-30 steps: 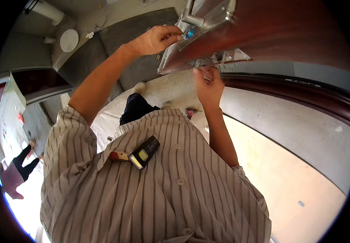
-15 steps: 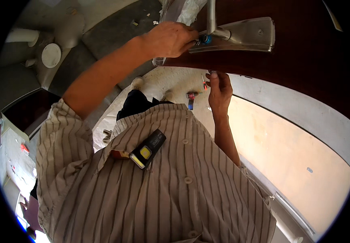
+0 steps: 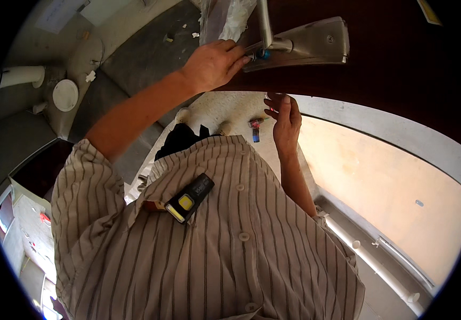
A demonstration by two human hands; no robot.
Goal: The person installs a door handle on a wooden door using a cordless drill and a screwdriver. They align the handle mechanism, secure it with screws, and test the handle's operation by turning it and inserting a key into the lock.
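My left hand (image 3: 211,66) reaches to the near end of a silver door-handle plate (image 3: 315,45) on a dark brown door (image 3: 390,69). Its fingertips are closed beside a blue-ringed fitting (image 3: 264,54); small metal bits show there, but what the fingers grip is partly hidden. A bent silver lever (image 3: 265,24) rises from the plate. My right hand (image 3: 286,122) is just under the door's lower edge, thumb and fingers bent toward each other. What lies between them, if anything, is too small to make out.
On the pale floor below lies a red and blue power drill (image 3: 255,129). Clear plastic film (image 3: 235,21) hangs at the door's edge. A black light (image 3: 190,197) is clipped to the striped shirt. White pipes (image 3: 25,77) stick out at the left.
The door and handle sit slightly further left and up in view. My left hand has shifted left a little from the fitting. The right-hand fingers have spread somewhat beneath the door edge.
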